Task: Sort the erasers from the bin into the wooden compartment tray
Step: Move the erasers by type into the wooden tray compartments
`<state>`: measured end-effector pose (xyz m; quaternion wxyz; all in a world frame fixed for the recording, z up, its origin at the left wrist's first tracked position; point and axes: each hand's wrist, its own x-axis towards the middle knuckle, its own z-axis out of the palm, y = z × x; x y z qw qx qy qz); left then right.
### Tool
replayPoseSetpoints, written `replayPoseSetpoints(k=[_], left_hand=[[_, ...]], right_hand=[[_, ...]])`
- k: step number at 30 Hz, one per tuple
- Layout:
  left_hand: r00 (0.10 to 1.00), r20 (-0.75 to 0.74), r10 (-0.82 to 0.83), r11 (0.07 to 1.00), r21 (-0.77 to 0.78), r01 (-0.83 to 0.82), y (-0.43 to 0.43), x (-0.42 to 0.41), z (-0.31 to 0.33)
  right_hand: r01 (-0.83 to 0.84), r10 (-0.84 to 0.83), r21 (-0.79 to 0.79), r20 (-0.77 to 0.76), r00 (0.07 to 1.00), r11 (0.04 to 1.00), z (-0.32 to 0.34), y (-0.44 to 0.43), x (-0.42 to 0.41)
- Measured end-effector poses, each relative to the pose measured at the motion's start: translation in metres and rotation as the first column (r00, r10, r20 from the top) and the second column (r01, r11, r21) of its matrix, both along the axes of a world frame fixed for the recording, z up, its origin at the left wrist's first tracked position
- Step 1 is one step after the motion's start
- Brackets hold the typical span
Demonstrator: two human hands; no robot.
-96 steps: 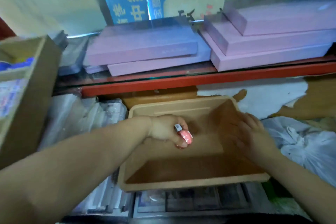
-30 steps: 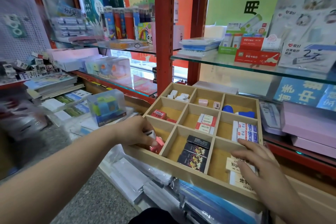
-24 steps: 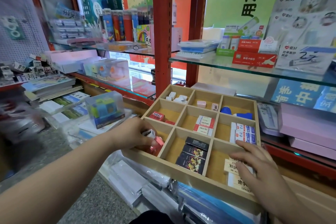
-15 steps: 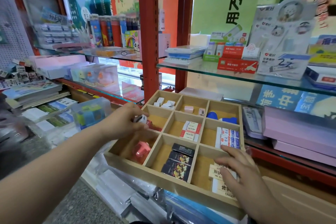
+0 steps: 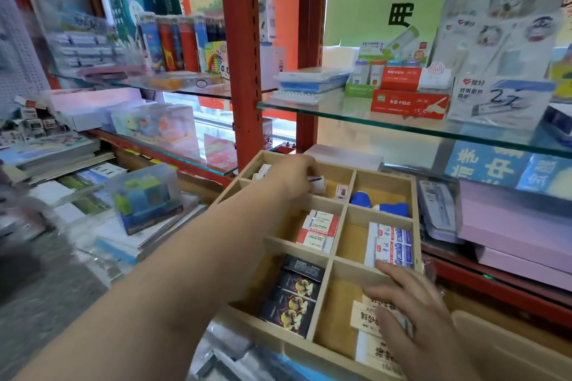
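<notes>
Right hand: The right hand (image 5: 414,318) lay with its fingers spread and grasping nothing, resting on the cream erasers (image 5: 368,318) in the near right compartment.
Tray: The wooden compartment tray (image 5: 297,346) sat low among the shop stock, its near middle cell holding black-sleeved erasers (image 5: 294,294).
Bin: A tan rim (image 5: 501,343) at the lower right was probably the bin; its contents were out of view.
Middle row: Red-and-white erasers (image 5: 318,230) and blue-and-white erasers (image 5: 391,244) filled two cells.
Left hand: The left hand (image 5: 291,178) pinched a small white eraser (image 5: 318,185) in its fingertips above the far middle compartment.
Handling: The eraser looked light, slightly springy and not fragile. A fingertip pinch across its short sides should have sufficed, and a short drop seemed unlikely to harm it.
Far cells: Blue erasers (image 5: 360,198) lay in the far right compartment.
Surface: Thin wooden dividers left narrow cells, so wide fingers risked nudging neighbours.
Room: A glass shelf (image 5: 402,127) of stationery ran above the tray, beside a red upright (image 5: 241,56), with pink boxes (image 5: 510,232) stacked at right.
</notes>
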<state>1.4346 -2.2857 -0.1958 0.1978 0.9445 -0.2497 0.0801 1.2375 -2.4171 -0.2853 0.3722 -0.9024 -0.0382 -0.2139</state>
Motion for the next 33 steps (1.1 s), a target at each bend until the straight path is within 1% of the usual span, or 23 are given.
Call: replayPoseSetpoints(k=[1, 4, 7, 10, 12, 13, 15, 16, 18, 20, 24, 26, 27, 31, 33], left_hand=[[1.000, -0.019, 0.005, 1.000, 0.001, -0.005, -0.001, 0.004, -0.004], [0.993, -0.117, 0.004, 0.998, -0.067, -0.012, -0.002, 0.011, -0.010], [0.987, -0.159, -0.031, 0.996, -0.083, 0.018, -0.002, 0.007, -0.008], [0.990, -0.126, -0.057, 0.991, -0.131, 0.040, 0.004, -0.011, 0.001], [0.996, -0.057, -0.069, 0.981, -0.188, 0.057, 0.017, -0.026, 0.005], [0.998, -0.016, -0.058, 0.980, -0.189, 0.054, 0.028, -0.035, 0.006], [0.999, 0.037, 0.038, 0.991, -0.131, -0.033, 0.058, -0.054, 0.007], [0.996, 0.039, 0.084, 0.993, -0.090, -0.081, 0.075, -0.063, 0.007], [0.991, -0.015, 0.131, 0.991, -0.029, -0.131, 0.108, -0.084, 0.008], [0.980, -0.104, 0.167, 0.986, 0.039, -0.164, 0.131, -0.105, 0.006], [0.949, -0.216, 0.230, 0.951, 0.256, -0.172, 0.146, -0.121, -0.013], [0.933, -0.242, 0.268, 0.934, 0.302, -0.190, 0.143, -0.124, -0.022], [0.934, -0.227, 0.277, 0.935, 0.289, -0.207, 0.140, -0.123, -0.026], [0.936, -0.133, 0.327, 0.940, 0.145, -0.308, 0.127, -0.123, -0.035], [0.931, -0.124, 0.345, 0.938, 0.075, -0.338, 0.124, -0.120, -0.039]], right_hand=[[0.011, -0.010, -0.017, 0.027, 1.000, 1.000, -0.002, 0.000, 0.001], [0.061, -0.051, -0.069, 0.133, 0.990, 0.996, -0.009, -0.002, 0.004], [0.044, -0.040, -0.033, 0.114, 0.993, 0.998, -0.009, -0.003, 0.004], [-0.009, 0.008, 0.032, 0.044, 0.999, 0.999, -0.006, -0.002, 0.002], [-0.018, 0.017, 0.040, 0.029, 0.999, 0.999, -0.006, -0.001, 0.000], [-0.019, 0.018, 0.042, 0.022, 1.000, 0.999, -0.005, -0.001, -0.001], [-0.025, 0.025, 0.052, 0.010, 1.000, 0.998, -0.004, -0.001, -0.003], [-0.028, 0.028, 0.065, 0.001, 1.000, 0.997, -0.003, -0.001, -0.004], [-0.033, 0.035, 0.088, -0.019, 0.999, 0.996, -0.002, -0.001, -0.006], [-0.045, 0.046, 0.079, -0.014, 0.999, 0.996, 0.000, -0.001, -0.007], [-0.049, 0.050, 0.052, -0.014, 0.999, 0.997, 0.004, 0.002, -0.010], [-0.045, 0.046, 0.051, -0.028, 0.999, 0.998, 0.006, 0.004, -0.013], [-0.042, 0.044, 0.057, -0.031, 0.999, 0.997, 0.007, 0.004, -0.014], [-0.042, 0.044, 0.053, -0.041, 0.998, 0.998, 0.008, 0.004, -0.015], [-0.042, 0.044, 0.061, -0.035, 0.998, 0.997, 0.009, 0.005, -0.015]])
